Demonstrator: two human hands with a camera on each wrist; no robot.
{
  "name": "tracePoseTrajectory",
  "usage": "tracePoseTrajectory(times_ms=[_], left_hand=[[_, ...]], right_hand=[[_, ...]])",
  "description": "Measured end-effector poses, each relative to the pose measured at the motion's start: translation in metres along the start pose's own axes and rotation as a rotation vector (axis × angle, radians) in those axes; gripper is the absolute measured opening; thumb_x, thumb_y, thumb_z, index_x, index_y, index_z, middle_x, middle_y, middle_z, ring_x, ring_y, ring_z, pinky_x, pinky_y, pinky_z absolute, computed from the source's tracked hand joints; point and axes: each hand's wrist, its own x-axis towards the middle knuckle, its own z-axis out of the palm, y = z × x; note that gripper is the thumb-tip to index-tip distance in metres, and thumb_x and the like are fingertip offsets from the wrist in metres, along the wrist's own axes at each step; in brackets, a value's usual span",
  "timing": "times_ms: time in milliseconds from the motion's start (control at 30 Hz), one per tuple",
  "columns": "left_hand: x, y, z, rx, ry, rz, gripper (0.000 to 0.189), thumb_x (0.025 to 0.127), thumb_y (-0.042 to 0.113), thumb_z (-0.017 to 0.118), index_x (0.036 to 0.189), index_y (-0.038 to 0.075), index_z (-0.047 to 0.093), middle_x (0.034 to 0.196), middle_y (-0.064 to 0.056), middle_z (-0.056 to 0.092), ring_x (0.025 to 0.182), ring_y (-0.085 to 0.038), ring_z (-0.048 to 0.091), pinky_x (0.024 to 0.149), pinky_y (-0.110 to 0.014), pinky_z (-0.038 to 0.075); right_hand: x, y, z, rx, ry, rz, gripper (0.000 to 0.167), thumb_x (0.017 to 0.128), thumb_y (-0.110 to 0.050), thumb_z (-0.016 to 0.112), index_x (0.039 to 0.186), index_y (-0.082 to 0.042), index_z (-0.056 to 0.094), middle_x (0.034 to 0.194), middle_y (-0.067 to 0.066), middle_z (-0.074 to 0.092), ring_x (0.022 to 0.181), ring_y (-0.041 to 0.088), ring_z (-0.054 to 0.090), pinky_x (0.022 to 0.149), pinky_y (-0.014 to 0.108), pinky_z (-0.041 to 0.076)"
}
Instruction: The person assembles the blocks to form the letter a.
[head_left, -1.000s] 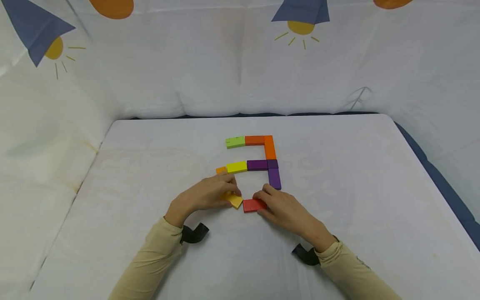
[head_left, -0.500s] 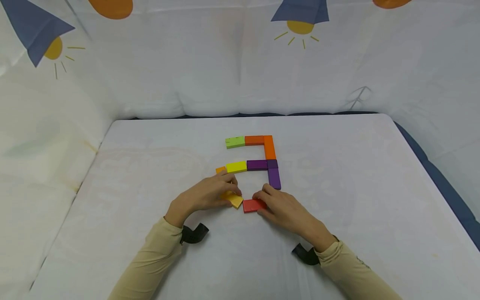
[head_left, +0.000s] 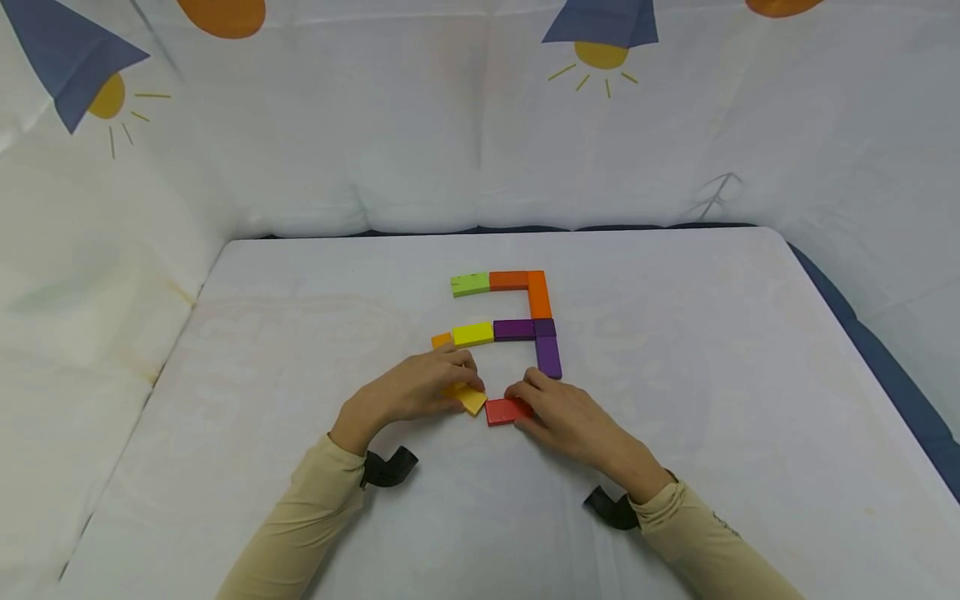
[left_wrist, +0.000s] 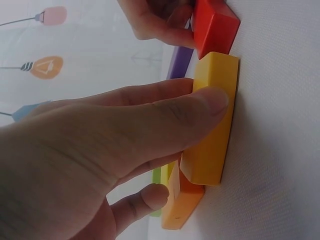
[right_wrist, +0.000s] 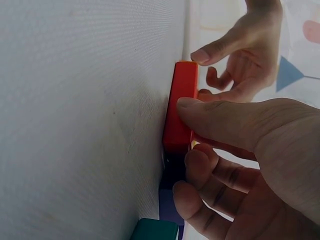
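Observation:
With thumb and fingers the left hand pinches a golden-yellow wooden block, set at a slant on the white table. One of its ends meets the near corner of a red block, whose other part is covered by the right hand. That hand grips the red block between thumb and fingers, thumb on the near side. In the right wrist view, a dark blue block and a teal block follow beyond the red one. An orange block lies just past the left fingers.
A bright yellow block and purple blocks form a middle row. Above it, an orange upright joins a red-orange block and a green one. White cloth walls rise behind the table.

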Motion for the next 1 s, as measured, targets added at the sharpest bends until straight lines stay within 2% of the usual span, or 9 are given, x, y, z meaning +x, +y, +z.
tracePoseTrajectory(times_ms=[500,633,833,933,1000], left_hand=[[0.0,-0.002,0.002,-0.011,0.014,0.007,0.027,0.081,0.014,0.075,0.107,0.015,0.069,0.104,0.001,0.057,0.1,-0.014,0.049,0.089,-0.029,0.046],[0.0,-0.006,0.0,0.0,0.041,-0.011,0.028,0.082,0.017,0.074,0.109,0.014,0.069,0.107,0.0,0.058,0.1,-0.014,0.05,0.089,-0.029,0.046],[-0.003,-0.016,-0.007,0.027,0.18,-0.104,0.03,0.087,0.02,0.068,0.115,0.012,0.067,0.11,-0.001,0.057,0.1,-0.016,0.048,0.085,-0.031,0.048],[-0.005,-0.02,-0.009,0.029,0.258,-0.189,0.032,0.088,0.02,0.067,0.118,0.01,0.065,0.113,-0.005,0.055,0.103,-0.02,0.049,0.087,-0.035,0.048],[-0.005,-0.022,-0.01,0.026,0.285,-0.262,0.034,0.089,0.022,0.066,0.12,0.009,0.064,0.115,-0.007,0.055,0.105,-0.022,0.049,0.088,-0.037,0.048]], right_hand=[[-0.001,0.0,-0.001,0.014,-0.015,0.006,0.027,0.084,-0.018,0.072,0.109,-0.011,0.064,0.087,-0.005,0.045,0.063,0.007,0.043,0.056,0.017,0.039],[-0.001,0.0,-0.001,0.011,-0.013,0.008,0.028,0.084,-0.018,0.072,0.109,-0.011,0.064,0.087,-0.005,0.046,0.063,0.007,0.043,0.056,0.017,0.04],[0.0,0.001,0.0,0.018,-0.021,0.02,0.028,0.084,-0.019,0.072,0.109,-0.011,0.064,0.088,-0.005,0.045,0.063,0.006,0.044,0.057,0.017,0.04],[0.0,0.001,0.0,0.029,-0.025,0.024,0.028,0.084,-0.019,0.072,0.109,-0.011,0.064,0.088,-0.005,0.046,0.063,0.006,0.044,0.057,0.017,0.041],[0.0,0.001,0.0,0.032,-0.026,0.025,0.028,0.084,-0.019,0.072,0.109,-0.011,0.064,0.088,-0.005,0.046,0.063,0.006,0.044,0.057,0.017,0.041]])
